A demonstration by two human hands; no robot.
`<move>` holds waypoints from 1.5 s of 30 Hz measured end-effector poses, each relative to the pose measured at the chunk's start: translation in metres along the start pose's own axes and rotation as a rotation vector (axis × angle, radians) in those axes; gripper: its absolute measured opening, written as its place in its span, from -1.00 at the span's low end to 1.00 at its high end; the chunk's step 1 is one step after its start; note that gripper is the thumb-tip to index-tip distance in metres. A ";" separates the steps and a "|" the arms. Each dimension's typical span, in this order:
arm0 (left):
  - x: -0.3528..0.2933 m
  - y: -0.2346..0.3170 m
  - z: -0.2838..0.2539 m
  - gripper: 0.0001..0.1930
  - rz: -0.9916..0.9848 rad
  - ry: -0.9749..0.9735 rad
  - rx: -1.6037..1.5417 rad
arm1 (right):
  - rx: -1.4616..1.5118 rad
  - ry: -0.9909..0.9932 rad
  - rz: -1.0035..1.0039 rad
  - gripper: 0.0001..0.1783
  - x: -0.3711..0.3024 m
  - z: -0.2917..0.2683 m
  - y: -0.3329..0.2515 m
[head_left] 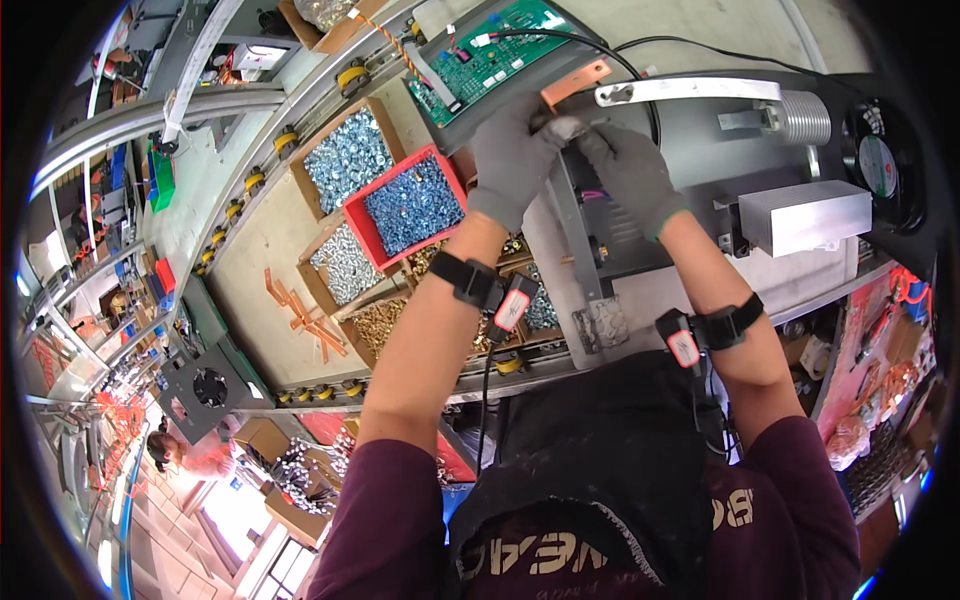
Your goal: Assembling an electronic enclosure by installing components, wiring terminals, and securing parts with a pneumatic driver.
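My left hand (510, 160) and my right hand (632, 168), both in grey gloves, meet at the near end of a copper bar (576, 82). Their fingers are closed and pressed together there; whatever lies between them is hidden. Just right of the fingertips, a silvery flat bar (690, 92) reaches across a dark metal chassis (690, 150). Beyond my left hand sits a green circuit board (490, 62) with wires plugged in. Below my fingers runs a dark upright metal strip (580, 225).
Left of my forearm stand a red bin (354, 212) of small bluish fasteners and cardboard boxes (310, 190) of hardware. Copper pieces (300, 315) lie further left. A finned heat sink (805, 217), a coiled part (803, 118) and a fan (880, 165) are at right. Another person (195, 450) is lower left.
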State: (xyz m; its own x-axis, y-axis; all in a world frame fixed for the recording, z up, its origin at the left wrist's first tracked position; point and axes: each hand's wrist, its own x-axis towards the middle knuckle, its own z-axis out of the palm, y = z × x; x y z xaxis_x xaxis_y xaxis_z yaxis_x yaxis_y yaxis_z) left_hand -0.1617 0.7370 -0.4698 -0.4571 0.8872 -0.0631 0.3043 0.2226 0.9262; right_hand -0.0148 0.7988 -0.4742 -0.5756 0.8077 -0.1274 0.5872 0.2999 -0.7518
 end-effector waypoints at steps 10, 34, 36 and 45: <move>0.035 0.035 -0.022 -0.54 -0.173 -0.464 0.201 | -0.452 -0.626 -0.587 -0.73 -0.096 0.045 -0.080; 0.036 0.040 -0.016 -0.60 -0.123 -0.479 0.180 | -0.018 -0.409 -0.309 -0.82 -0.052 0.185 -0.012; 0.034 0.031 -0.019 -0.61 -0.122 -0.461 0.176 | -0.028 -0.389 -0.341 -0.83 -0.059 0.162 -0.028; 0.030 0.021 -0.022 -0.64 0.009 -0.411 0.186 | 0.441 -0.026 -0.092 -0.85 -0.085 -0.040 -0.008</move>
State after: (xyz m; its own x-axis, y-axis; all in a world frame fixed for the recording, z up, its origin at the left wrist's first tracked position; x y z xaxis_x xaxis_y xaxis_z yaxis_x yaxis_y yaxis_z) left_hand -0.1875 0.7594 -0.4436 -0.0956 0.9678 -0.2327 0.4686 0.2500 0.8473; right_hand 0.0517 0.7482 -0.4315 -0.6315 0.7731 -0.0591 0.2371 0.1201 -0.9640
